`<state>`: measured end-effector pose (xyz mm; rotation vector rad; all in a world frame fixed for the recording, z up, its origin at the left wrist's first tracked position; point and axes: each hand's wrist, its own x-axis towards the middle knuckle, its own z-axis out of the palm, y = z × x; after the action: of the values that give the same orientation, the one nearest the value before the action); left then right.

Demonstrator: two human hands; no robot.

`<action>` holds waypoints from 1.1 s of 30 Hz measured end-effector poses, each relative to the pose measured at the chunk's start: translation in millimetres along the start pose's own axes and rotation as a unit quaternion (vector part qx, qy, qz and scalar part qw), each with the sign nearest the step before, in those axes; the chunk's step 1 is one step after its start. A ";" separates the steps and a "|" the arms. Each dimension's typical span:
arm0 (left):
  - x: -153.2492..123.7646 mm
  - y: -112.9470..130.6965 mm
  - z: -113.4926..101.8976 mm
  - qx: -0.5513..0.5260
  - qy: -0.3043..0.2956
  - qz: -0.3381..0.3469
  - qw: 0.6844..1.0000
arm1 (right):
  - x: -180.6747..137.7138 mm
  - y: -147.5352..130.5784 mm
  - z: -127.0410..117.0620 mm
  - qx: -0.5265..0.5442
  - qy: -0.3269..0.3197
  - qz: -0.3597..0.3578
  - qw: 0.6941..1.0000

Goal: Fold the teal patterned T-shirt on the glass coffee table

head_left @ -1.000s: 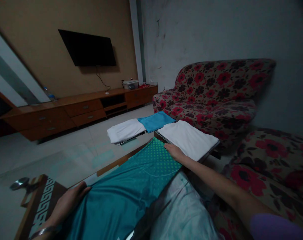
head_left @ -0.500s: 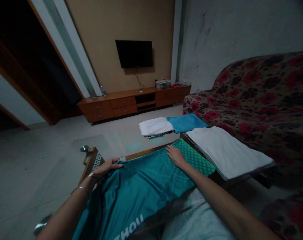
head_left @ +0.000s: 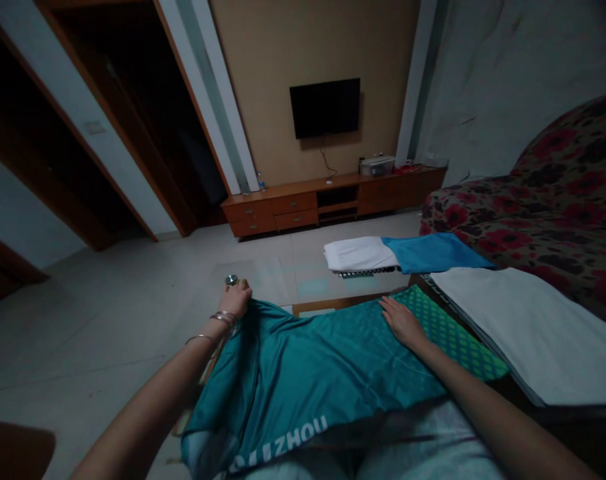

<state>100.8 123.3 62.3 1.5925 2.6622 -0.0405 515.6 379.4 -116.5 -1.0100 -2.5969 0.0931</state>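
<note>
A teal garment (head_left: 323, 373) with white lettering and a green dotted panel lies spread across a glass-topped table (head_left: 333, 305) in front of me. My left hand (head_left: 237, 300), with bracelets on the wrist, grips the garment's far left corner and lifts it a little. My right hand (head_left: 403, 321) lies flat, palm down, on the garment beside the green dotted part.
A folded white cloth (head_left: 527, 330) lies at the right. A folded white piece (head_left: 355, 253) and a blue piece (head_left: 435, 252) lie at the table's far end. A floral sofa (head_left: 547, 200) stands right; a wooden TV cabinet (head_left: 333, 200) and wall TV (head_left: 325, 108) stand beyond.
The view has swung left. My left hand has moved along the garment's edge to its far corner and bunched it. My right hand has slid from the dotted end toward the middle.
</note>
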 end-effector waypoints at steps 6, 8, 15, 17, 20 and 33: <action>-43.2 -23.3 30.5 0.016 0.128 -0.119 0.984 | 0.9 10.0 15.6 -0.014 0.017 -0.025 0.999; -65.3 -33.3 41.8 0.005 0.116 -0.127 0.985 | 0.4 11.9 19.0 -0.016 0.024 -0.030 0.999; -188.3 -51.3 81.3 -0.143 0.094 -0.031 0.985 | -4.5 12.8 22.1 -0.012 0.039 -0.051 0.998; -229.7 -51.4 91.5 -0.183 0.125 -0.026 0.975 | -4.4 13.1 17.8 -0.012 0.021 -0.054 0.998; -286.0 -50.6 107.5 -0.198 0.191 -0.028 0.961 | 1.4 1.2 1.3 -0.010 -0.024 -0.050 0.998; -342.7 -13.4 181.1 -0.169 0.326 -0.099 0.925 | -28.3 -352.6 -55.5 0.078 -0.140 -0.449 0.879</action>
<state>254.6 -192.3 -102.4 1.3878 3.0286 1.0585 327.7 94.8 -7.5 0.3508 -2.9743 0.2157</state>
